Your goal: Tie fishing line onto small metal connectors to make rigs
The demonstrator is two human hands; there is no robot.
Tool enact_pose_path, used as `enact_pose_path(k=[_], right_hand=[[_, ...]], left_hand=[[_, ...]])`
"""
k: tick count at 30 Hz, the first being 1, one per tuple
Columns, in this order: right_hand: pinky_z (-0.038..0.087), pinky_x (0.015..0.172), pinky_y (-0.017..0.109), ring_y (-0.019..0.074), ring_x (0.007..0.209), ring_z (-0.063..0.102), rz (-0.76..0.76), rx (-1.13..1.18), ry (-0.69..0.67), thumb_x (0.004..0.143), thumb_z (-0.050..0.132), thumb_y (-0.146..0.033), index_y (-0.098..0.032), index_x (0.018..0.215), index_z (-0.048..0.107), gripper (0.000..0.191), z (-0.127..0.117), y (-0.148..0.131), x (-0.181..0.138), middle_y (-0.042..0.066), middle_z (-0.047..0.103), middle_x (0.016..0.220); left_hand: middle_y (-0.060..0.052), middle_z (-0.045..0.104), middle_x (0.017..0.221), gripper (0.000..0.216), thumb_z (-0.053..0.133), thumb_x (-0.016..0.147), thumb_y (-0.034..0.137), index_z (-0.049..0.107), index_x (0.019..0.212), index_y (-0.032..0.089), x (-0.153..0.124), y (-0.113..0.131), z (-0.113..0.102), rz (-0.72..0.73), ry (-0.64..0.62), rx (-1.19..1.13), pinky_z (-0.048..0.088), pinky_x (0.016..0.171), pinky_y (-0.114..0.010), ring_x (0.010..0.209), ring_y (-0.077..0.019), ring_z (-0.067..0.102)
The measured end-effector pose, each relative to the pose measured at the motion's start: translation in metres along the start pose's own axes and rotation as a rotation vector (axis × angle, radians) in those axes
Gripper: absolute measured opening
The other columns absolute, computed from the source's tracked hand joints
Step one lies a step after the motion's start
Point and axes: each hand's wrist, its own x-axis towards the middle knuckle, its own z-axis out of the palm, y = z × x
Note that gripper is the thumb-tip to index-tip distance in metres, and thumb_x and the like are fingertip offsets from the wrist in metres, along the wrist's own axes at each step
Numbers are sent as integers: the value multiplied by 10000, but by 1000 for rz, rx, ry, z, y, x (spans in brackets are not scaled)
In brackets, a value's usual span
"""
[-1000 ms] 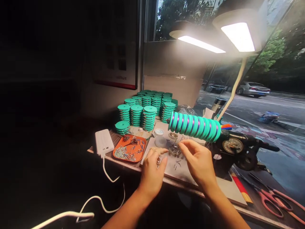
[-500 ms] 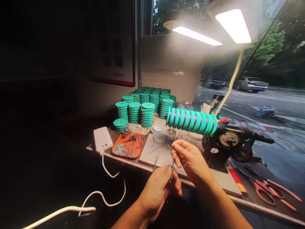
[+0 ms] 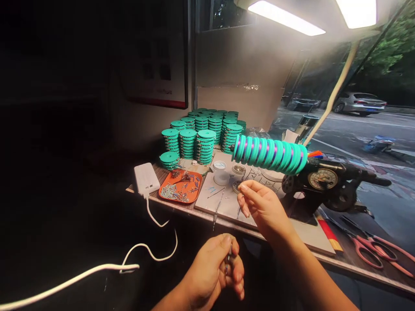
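My left hand [image 3: 214,270] is low, in front of the table edge, its fingers pinched on a small metal piece [image 3: 228,259]. My right hand [image 3: 263,208] hovers over the white work board [image 3: 212,203] with thumb and forefinger pinched on a thin wire [image 3: 239,211] that hangs below the fingers. A thin metal rod [image 3: 218,207] lies on the board beside it. Just beyond my right hand, a row of teal spools [image 3: 270,153] sits on the shaft of a black hand-crank winder [image 3: 327,183].
Stacks of teal spools [image 3: 202,136] stand at the back. An orange tray [image 3: 180,188] of small parts, a white power bank [image 3: 146,179] with a cable, two small cups [image 3: 221,172] and red scissors [image 3: 376,250] lie on the table. Lamps shine overhead.
My left hand has dropped back from the board to below the table edge, carrying the small metal piece. My right hand rose off the parts pile and holds the wire up.
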Motion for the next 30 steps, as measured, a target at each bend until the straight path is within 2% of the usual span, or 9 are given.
enact_pose_path(k=[8, 11, 13, 14, 17, 21, 26, 30], right_hand=[[270, 353, 174, 55, 343, 423, 4, 2, -12, 672, 666, -344, -172, 691, 520, 227, -2, 0, 4, -46, 559, 478], [271, 359, 176, 55, 353, 427, 19, -3, -29, 674, 666, -339, -169, 688, 523, 223, -2, -1, 5, -37, 573, 494], [268, 360, 179, 51, 348, 414, 33, -8, -43, 675, 667, -336, -168, 677, 520, 224, -3, -4, 5, -33, 582, 509], [269, 360, 181, 44, 339, 394, 40, -11, -48, 677, 665, -338, -169, 674, 517, 224, -3, -5, 5, -33, 588, 520], [264, 365, 191, 25, 321, 303, 58, -19, -58, 688, 651, -345, -177, 677, 514, 217, -3, -8, 5, -36, 600, 548], [192, 370, 200, 32, 353, 248, 76, -22, -66, 689, 641, -340, -185, 666, 510, 204, -3, -9, 5, -37, 589, 550], [101, 378, 215, 34, 362, 192, 77, -22, -64, 676, 646, -340, -186, 658, 506, 208, -4, -8, 6, -37, 582, 536], [96, 382, 218, 35, 364, 184, 80, -19, -65, 672, 650, -342, -188, 661, 510, 208, -5, -7, 6, -35, 582, 532]], left_hand=[[41, 484, 414, 303, 483, 795, 446, 467, 661, 174, -2, 2, -2, 0, 5, 25, 403, 427, -227, 342, -79, 422], [-54, 643, 655, 246, 553, 769, 371, 571, 722, 131, 1, 10, 0, 53, -11, 119, 430, 615, -253, 599, -130, 575], [-94, 678, 806, 245, 558, 771, 336, 609, 857, 111, 7, 18, 2, 121, -35, 133, 407, 733, -265, 774, -162, 593], [-101, 683, 812, 269, 534, 787, 339, 599, 908, 108, 11, 22, 4, 155, -46, 122, 400, 756, -279, 788, -171, 597], [-96, 682, 725, 274, 450, 835, 365, 544, 904, 117, 22, 32, 10, 210, -48, 106, 414, 685, -293, 631, -162, 616], [-55, 659, 656, 199, 460, 837, 347, 481, 803, 153, 32, 36, 14, 174, -9, 138, 357, 499, -207, 447, -98, 574], [-59, 651, 663, 189, 472, 837, 324, 472, 772, 146, 32, 32, 12, 163, -38, 105, 349, 484, -172, 470, -86, 590], [-56, 653, 688, 173, 472, 840, 312, 493, 823, 141, 31, 32, 13, 155, -42, 61, 372, 498, -159, 507, -81, 602]])
